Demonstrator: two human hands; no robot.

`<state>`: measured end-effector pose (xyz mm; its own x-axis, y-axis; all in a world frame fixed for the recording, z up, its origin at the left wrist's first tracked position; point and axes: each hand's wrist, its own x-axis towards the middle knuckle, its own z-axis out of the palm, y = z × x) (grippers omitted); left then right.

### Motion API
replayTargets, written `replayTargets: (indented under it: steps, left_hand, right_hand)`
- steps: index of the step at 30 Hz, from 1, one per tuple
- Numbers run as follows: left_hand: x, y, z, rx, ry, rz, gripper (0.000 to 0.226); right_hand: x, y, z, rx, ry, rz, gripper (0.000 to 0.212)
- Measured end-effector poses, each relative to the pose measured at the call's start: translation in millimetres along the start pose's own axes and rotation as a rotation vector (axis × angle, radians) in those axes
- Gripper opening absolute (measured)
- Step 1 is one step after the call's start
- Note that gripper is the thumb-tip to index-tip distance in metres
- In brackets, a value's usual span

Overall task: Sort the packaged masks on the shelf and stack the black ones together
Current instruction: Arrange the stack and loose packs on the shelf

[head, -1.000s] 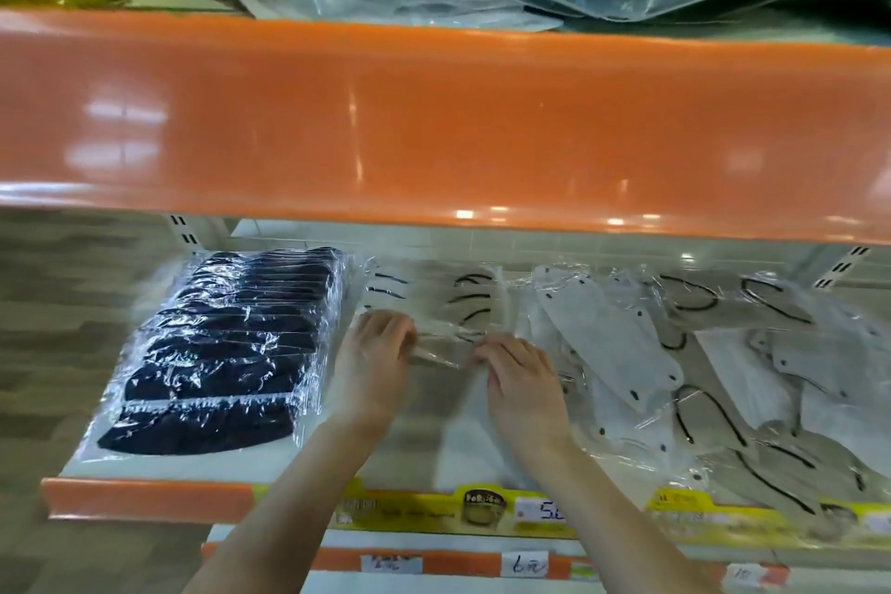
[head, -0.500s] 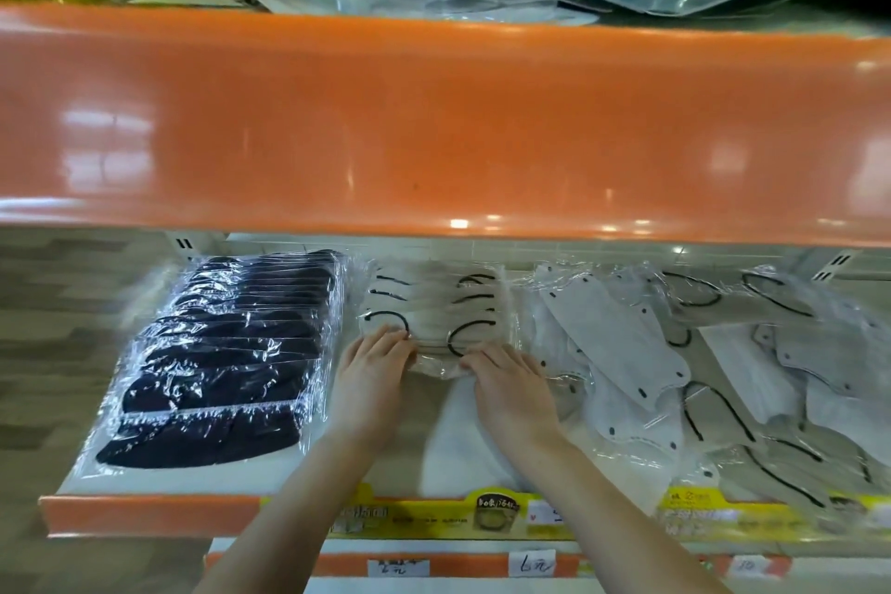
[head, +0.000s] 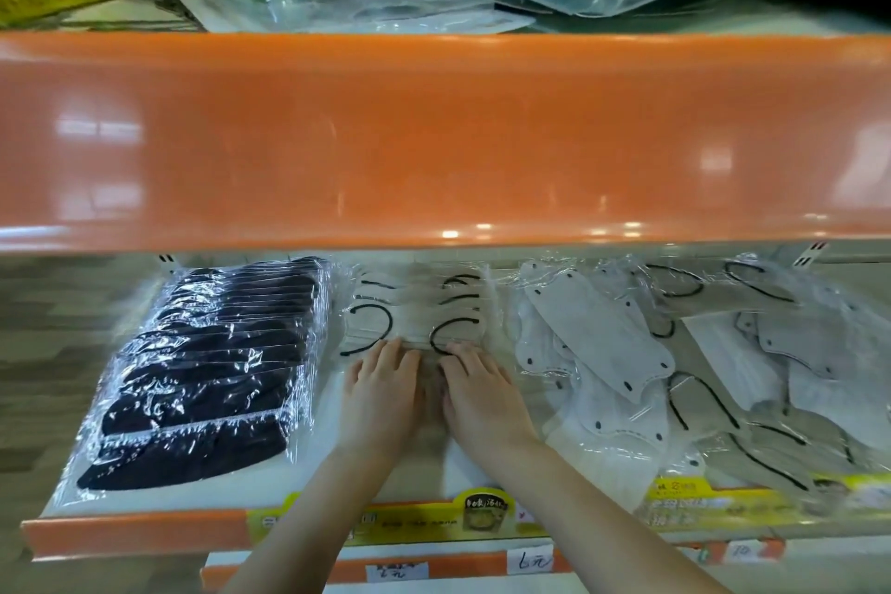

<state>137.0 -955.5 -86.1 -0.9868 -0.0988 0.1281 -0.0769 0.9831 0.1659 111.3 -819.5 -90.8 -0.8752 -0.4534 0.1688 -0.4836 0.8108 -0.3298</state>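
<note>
Shelf (head: 144, 531): black masks (head: 212, 367) stacked left; grey packet (head: 414, 318) pressed flat under left hand (head: 381, 396) and right hand (head: 482, 400), fingers extended, nothing gripped.

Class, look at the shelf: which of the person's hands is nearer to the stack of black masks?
Left. The left hand lies just right of the black masks, not touching them; the right hand lies beyond it, farther right.

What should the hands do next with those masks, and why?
Probably slide the middle grey pack straight, then let go. Both hands, left and right, lie flat on it, the black stack already sits tidy on its left, and the pile on its right is messy.
</note>
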Motion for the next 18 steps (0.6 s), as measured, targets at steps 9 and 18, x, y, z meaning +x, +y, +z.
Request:
replayTargets:
  steps: [9, 18]
  left_hand:
    - [0.7, 13.7, -2.9, 0.016, 0.005, -0.101, 0.034]
    - [3.8, 96.1, -10.2, -0.117, 0.199, 0.128, 0.029]
  right_hand:
    - [7.7, 18.1, -31.7, 0.032, -0.094, -0.112, 0.031]
    - [-20.3, 73.0, -75.5, 0.100, 0.042, 0.011, 0.027]
